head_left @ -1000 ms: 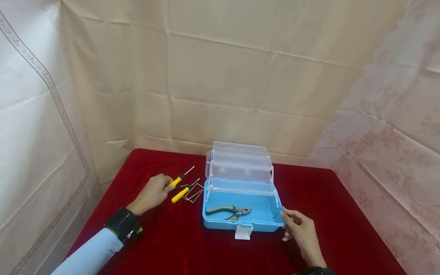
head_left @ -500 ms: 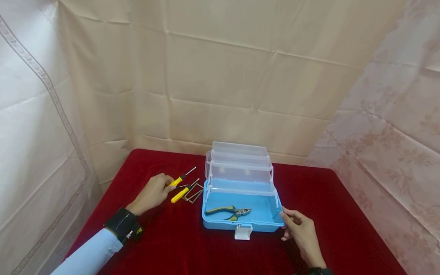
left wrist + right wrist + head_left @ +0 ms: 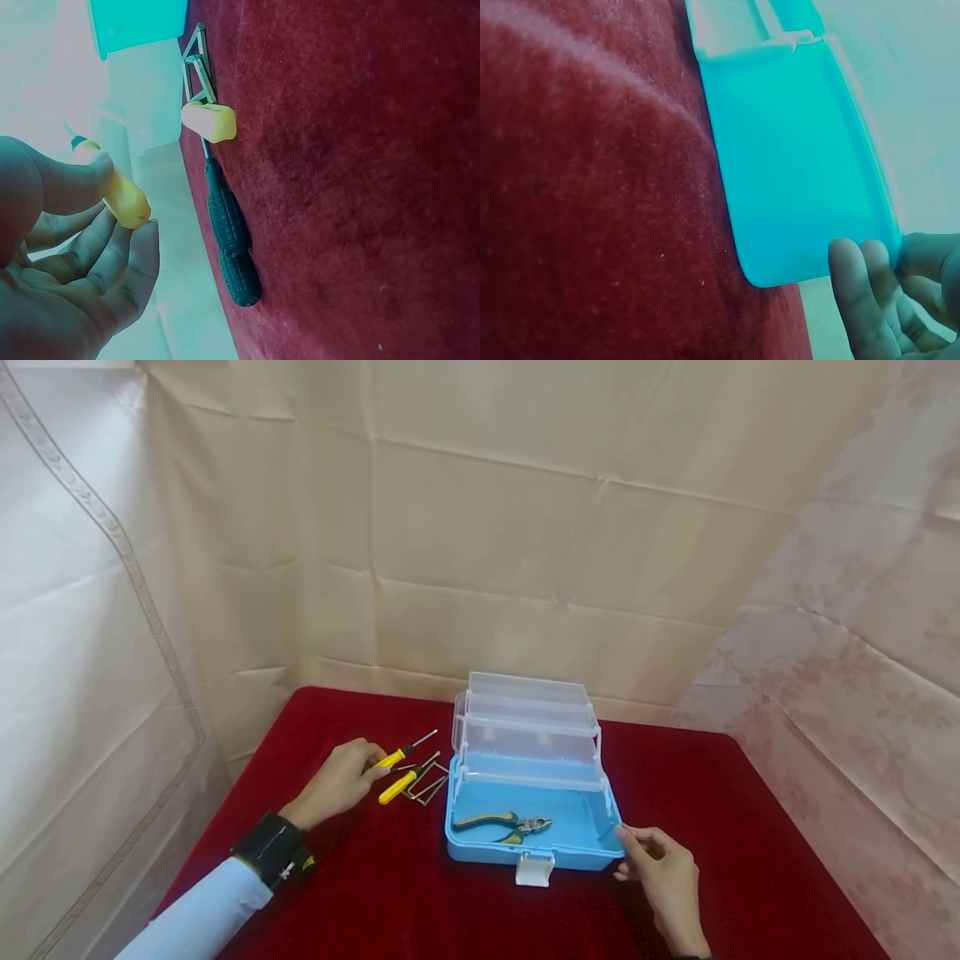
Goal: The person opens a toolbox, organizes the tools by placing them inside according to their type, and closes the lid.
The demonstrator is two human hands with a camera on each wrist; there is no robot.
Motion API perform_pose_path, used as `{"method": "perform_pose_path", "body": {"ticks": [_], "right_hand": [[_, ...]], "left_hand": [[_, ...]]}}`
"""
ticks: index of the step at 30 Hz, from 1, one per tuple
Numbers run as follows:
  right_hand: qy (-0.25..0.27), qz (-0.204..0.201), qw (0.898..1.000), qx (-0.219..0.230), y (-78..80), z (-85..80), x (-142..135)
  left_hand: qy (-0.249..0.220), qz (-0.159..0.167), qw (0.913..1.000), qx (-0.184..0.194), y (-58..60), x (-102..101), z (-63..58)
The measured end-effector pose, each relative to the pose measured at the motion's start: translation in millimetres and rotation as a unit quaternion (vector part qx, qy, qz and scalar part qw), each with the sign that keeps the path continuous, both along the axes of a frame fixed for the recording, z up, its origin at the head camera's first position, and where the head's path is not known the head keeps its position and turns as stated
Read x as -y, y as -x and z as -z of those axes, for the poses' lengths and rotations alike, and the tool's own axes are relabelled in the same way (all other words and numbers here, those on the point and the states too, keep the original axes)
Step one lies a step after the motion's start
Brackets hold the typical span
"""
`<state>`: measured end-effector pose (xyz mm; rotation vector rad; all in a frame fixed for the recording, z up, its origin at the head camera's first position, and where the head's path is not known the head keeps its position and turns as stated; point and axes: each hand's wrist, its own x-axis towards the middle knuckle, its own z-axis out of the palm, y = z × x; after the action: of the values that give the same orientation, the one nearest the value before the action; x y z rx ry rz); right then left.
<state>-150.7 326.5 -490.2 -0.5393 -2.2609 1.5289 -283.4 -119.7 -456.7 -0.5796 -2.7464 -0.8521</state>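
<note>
My left hand (image 3: 341,781) pinches a yellow-handled screwdriver (image 3: 393,760) between thumb and fingertips; in the left wrist view the handle (image 3: 126,201) appears raised above the cloth. Below it lie a black-handled screwdriver (image 3: 231,236), largely hidden in the head view, and a second yellow-handled screwdriver (image 3: 396,787). Metal L-shaped keys (image 3: 429,792) rest beside them. At the toolbox (image 3: 491,853), my right hand (image 3: 663,872) grips the front right corner, thumb at the rim and fingers on the outer wall (image 3: 802,187). Inside the blue box lie pliers (image 3: 517,823) with green and yellow handles.
Clear plastic trays (image 3: 531,722) stand raised on hinged arms at the toolbox's back. Its white latch (image 3: 534,869) hangs down in front. Red cloth (image 3: 360,893) covers the table, and beige fabric (image 3: 480,543) hangs behind.
The screwdriver in my left hand has shifted slightly to the right, its tip swinging that way. My right hand stays at the toolbox corner. The head view has tilted a little.
</note>
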Motion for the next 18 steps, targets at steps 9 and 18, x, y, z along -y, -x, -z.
{"method": "perform_pose_path", "body": {"ticks": [9,18], "right_hand": [[-0.02,-0.013,1.0,0.003,2.2,-4.1,-0.5],[-0.073,-0.006,0.997,0.003,4.7,-4.0,1.7]], "left_hand": [[-0.001,0.002,1.0,0.002,3.4,2.0,-1.6],[0.0,0.003,1.0,-0.006,3.8,0.1,-3.9]]}}
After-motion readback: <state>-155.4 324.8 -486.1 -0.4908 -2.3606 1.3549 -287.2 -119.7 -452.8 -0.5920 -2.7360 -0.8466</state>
